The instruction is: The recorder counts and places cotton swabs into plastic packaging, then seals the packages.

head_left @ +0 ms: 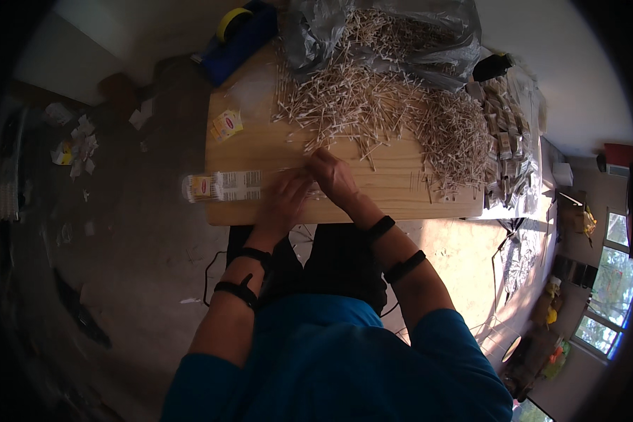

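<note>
A large heap of cotton swabs [352,98] spreads over the far half of the wooden table [394,200]. At its near edge, my right hand [334,177] is closed with the fingertips pressed together. What they pinch, if anything, is too small to make out. Close beside it on the left is my left hand [287,193], its fingers smeared by motion. A few loose swabs lie under and between the two hands. Left of my left hand, a clear printed packet [221,186] of swabs with a yellow label juts over the table's left edge.
A blue tape dispenser [239,39] stands at the far left corner. Yellow labels [226,125] lie nearer on the table. A grey plastic bag [429,60] spills swabs at the back. Many filled packets [506,133] are stacked at the right. Paper scraps [84,144] litter the floor.
</note>
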`<state>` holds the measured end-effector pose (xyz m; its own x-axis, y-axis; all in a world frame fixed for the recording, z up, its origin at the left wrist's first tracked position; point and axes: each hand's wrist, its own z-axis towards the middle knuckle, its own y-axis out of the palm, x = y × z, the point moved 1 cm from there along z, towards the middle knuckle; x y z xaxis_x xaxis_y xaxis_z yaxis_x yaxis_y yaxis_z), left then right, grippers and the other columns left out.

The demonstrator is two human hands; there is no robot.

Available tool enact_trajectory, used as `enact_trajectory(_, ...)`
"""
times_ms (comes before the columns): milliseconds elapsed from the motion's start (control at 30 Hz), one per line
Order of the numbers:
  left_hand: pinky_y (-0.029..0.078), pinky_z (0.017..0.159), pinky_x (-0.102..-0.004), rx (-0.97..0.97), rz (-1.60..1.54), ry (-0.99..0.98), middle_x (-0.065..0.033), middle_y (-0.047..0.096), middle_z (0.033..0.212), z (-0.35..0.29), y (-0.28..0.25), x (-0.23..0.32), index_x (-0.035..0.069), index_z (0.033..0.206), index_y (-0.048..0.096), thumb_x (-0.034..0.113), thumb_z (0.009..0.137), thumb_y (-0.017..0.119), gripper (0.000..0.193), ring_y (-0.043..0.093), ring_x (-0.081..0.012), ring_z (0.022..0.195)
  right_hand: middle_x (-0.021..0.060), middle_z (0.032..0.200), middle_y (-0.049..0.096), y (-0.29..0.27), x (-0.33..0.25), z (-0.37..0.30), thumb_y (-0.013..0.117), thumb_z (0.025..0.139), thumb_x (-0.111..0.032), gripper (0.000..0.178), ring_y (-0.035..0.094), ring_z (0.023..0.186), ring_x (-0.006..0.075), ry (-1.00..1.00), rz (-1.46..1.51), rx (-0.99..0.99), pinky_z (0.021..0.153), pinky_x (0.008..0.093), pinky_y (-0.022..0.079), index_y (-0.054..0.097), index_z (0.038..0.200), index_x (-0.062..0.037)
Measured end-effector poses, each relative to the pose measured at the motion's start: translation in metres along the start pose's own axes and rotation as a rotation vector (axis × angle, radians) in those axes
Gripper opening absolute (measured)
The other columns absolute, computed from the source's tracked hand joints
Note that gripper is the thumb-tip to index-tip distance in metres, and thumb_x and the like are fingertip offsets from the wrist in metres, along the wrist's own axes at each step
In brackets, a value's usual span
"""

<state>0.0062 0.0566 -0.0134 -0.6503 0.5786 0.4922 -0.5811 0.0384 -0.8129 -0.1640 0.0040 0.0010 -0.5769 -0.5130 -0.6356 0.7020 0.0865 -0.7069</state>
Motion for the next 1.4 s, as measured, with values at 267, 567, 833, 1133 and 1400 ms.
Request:
enact_trajectory(267,0.036,0.113,-0.0449,-0.071,0.071,0.018,-0.0090,0.050,0.138,0.005,-0.008,0.003,0.005,0.135,0.053,0.014,0.089,0.062,0.047,0.044,-0.0272,0.132,0.0148,0.092,0.057,-0.013,-0.012,-0.010,0.059,0.085,-0.007,0.010,0.063,0.081,0.0385,0.297,0.001,0.191,0.068,0.0461,0.052,0.062,0.094,-0.0045)
enact_trajectory(567,0.034,0.115,-0.0453,-0.077,0.057,0.018,-0.0081,0.049,0.139,0.005,-0.008,0.003,0.004,0.134,0.051,0.013,0.086,0.064,0.050,0.043,-0.0267,0.132,0.0116,0.093,0.058,-0.016,0.007,-0.004,0.062,0.082,-0.010,0.006,0.064,0.081,0.0324,0.214,-0.120,-0.015,0.066,0.0433,0.053,0.064,0.086,-0.0077)
enact_trajectory(833,0.037,0.111,-0.0471,-0.040,0.011,0.039,-0.0082,0.049,0.138,0.008,-0.009,0.004,0.005,0.132,0.053,0.010,0.086,0.062,0.047,0.045,-0.0321,0.130,0.0097,0.093,0.058,-0.021,0.022,0.034,0.061,0.083,-0.009,0.007,0.065,0.079,0.0316,-0.046,-0.368,0.027,0.066,0.0430,0.052,0.064,0.088,-0.0076)
enact_trajectory(1133,0.039,0.110,-0.0462,-0.016,0.018,0.053,-0.0082,0.051,0.136,0.005,-0.008,0.001,0.004,0.131,0.054,0.009,0.085,0.063,0.048,0.045,-0.0309,0.129,0.0127,0.085,0.065,-0.021,0.006,0.010,0.072,0.084,-0.010,0.009,0.065,0.076,0.0314,0.365,-0.030,0.269,0.066,0.0388,0.052,0.073,0.090,-0.0046)
enact_trajectory(1400,0.039,0.109,-0.0447,-0.019,0.056,0.043,-0.0083,0.052,0.133,0.008,-0.010,0.005,0.003,0.127,0.057,0.010,0.085,0.063,0.043,0.046,-0.0290,0.127,0.0120,0.110,0.060,-0.011,-0.002,-0.015,0.064,0.084,-0.010,0.023,0.065,0.089,0.0373,0.220,-0.107,0.174,0.069,0.0447,0.054,0.062,0.107,-0.0086)
